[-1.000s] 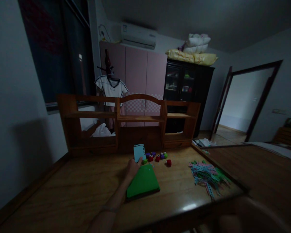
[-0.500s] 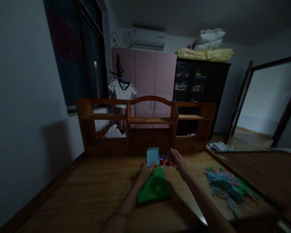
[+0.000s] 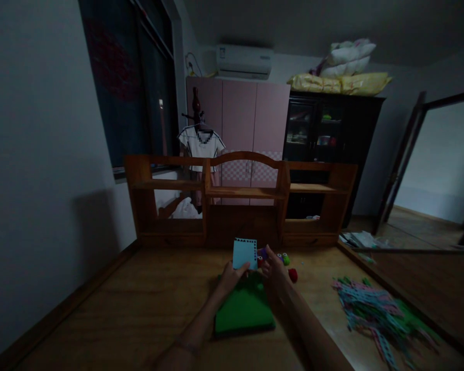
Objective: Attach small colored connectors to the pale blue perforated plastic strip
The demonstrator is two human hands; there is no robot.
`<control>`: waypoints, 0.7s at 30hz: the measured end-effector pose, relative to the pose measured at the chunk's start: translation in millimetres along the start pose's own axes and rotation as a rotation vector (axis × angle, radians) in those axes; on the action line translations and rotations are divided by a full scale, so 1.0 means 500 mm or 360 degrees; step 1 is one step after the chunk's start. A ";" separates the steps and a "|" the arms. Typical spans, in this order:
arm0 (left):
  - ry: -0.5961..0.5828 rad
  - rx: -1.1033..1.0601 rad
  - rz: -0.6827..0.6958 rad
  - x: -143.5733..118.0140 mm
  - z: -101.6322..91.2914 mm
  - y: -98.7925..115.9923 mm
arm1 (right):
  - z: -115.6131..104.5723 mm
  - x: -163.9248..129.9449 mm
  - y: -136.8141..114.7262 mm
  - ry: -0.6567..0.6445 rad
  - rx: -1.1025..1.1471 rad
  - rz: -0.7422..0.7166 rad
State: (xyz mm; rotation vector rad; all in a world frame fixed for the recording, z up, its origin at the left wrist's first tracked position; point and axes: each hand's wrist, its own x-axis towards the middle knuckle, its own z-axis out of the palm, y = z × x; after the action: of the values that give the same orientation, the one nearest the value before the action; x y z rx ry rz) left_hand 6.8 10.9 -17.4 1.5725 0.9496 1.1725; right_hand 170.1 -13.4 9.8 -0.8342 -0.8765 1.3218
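Observation:
In the head view, my left hand (image 3: 234, 275) pinches the lower edge of a light blue sheet of paper (image 3: 244, 252), held upright. A row of small dark holes or notches runs along the sheet's top and right edges. My right hand (image 3: 275, 268) is closed around a small purple object (image 3: 264, 252) at the sheet's right edge; its kind is too dark and small to make out. Below both hands lies a green, block-like pad (image 3: 244, 309). Beside and behind my right hand sit a red piece (image 3: 293, 274) and a green piece with a white eye-like spot (image 3: 285, 258).
A tangled pile of blue, pink and green perforated strips (image 3: 375, 304) lies on the right of the wooden table (image 3: 139, 309). Along its back edge stands a wooden shelf unit (image 3: 243, 193). A wall (image 3: 54, 180) borders the left.
My right hand has moved left with the purple object, up to the sheet's right edge. The left hand still holds the sheet. The view has shifted slightly.

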 end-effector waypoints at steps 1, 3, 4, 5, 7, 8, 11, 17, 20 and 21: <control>-0.0034 -0.0033 -0.0013 0.001 -0.001 -0.001 | -0.002 0.002 -0.003 -0.0017 0.0027 0.0046; -0.0084 -0.0091 -0.0011 0.002 -0.003 -0.004 | -0.004 0.004 -0.011 -0.0045 -0.0063 0.0044; -0.0100 -0.0106 -0.0003 0.002 -0.004 -0.006 | -0.005 0.002 -0.015 -0.0074 -0.0161 -0.0011; -0.0122 -0.0111 0.0002 0.001 -0.004 -0.006 | -0.005 -0.001 -0.018 -0.0095 -0.0270 -0.0075; -0.0183 -0.0114 0.0000 -0.002 -0.003 -0.006 | -0.002 -0.012 -0.022 -0.0107 -0.0451 -0.0196; -0.0210 -0.0115 -0.0006 -0.004 -0.002 -0.004 | 0.001 -0.018 -0.024 -0.0104 -0.0512 -0.0232; -0.0187 -0.0101 0.0019 -0.009 0.000 0.007 | 0.013 -0.035 -0.029 -0.0101 -0.0592 -0.0246; 0.0216 -0.0177 0.0159 -0.002 -0.019 0.039 | 0.020 -0.046 -0.039 -0.0054 -0.0670 -0.0217; 0.0399 -0.0229 0.0260 0.004 -0.030 0.046 | 0.017 -0.045 -0.040 -0.0024 -0.0769 -0.0315; 0.0427 -0.0258 0.0270 0.006 -0.032 0.046 | 0.016 -0.044 -0.040 -0.0018 -0.0797 -0.0342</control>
State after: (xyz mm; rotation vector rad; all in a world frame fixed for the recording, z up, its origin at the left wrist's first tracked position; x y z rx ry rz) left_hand -7.0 11.0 7.3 1.4099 0.8779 1.5698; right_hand 170.9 -36.7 29.9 -1.0815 -1.2958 0.9292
